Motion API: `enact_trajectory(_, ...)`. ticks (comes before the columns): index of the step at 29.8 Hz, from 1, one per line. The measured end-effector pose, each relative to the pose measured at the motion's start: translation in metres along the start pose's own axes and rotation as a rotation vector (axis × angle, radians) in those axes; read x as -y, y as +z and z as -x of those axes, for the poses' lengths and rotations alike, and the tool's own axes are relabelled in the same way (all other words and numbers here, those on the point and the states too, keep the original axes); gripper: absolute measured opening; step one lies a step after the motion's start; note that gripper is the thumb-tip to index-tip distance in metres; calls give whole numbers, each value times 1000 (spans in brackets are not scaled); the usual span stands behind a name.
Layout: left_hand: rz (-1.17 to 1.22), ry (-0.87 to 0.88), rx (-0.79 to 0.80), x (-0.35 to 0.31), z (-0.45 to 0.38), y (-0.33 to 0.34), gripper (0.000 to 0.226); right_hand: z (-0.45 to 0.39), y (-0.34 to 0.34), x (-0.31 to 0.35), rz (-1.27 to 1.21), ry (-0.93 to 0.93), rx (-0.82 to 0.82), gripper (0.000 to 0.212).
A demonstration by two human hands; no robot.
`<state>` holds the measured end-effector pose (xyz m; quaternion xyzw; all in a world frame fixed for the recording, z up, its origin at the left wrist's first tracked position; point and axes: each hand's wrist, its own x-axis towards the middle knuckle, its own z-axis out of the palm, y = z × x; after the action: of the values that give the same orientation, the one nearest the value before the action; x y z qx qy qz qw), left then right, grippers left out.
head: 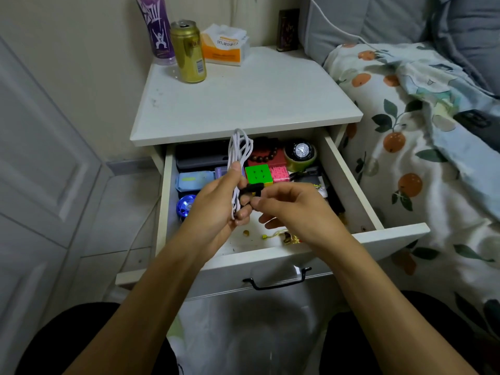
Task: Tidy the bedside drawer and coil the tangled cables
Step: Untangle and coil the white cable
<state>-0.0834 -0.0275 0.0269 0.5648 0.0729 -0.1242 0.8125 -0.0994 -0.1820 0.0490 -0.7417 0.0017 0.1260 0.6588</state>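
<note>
can't really make out the small black thing (253, 189) right beside the grip, fingers cover most of it

The drawer (349, 171) stands pulled out below the tabletop (243, 104), with the bed (433, 131) to its right. On the tabletop's back left stand a bottle (157, 28), a can (189, 52) before it, and a tissue pack (224, 44) to the right. Inside the drawer, a puzzle cube (257, 173) lies mid-row, a watch (301, 152) behind-right, a bead bracelet (266, 155) between them. Above the drawer, the left hand (216, 204) holds a cable bundle (239, 158) upright, the right hand (295, 209) just beside it.
</note>
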Motion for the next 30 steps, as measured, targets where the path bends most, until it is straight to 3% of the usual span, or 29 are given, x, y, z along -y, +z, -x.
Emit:
enact_trajectory(7, -136, 33, 70, 1, 4, 5, 40, -2, 1, -6, 23, 62, -36, 16)
enact_trajectory(14, -219, 55, 75, -1, 8, 3, 43, -5, -8, -5, -110, 29, -258, 21)
enact_trajectory(24, -459, 71, 49, 5, 17, 7, 41, 5, -5, -1, -172, -25, -254, 10)
enact_trajectory(30, -564, 84, 178, -6, 29, 0, 38, 6, -11, -1, 22, -53, -291, 14)
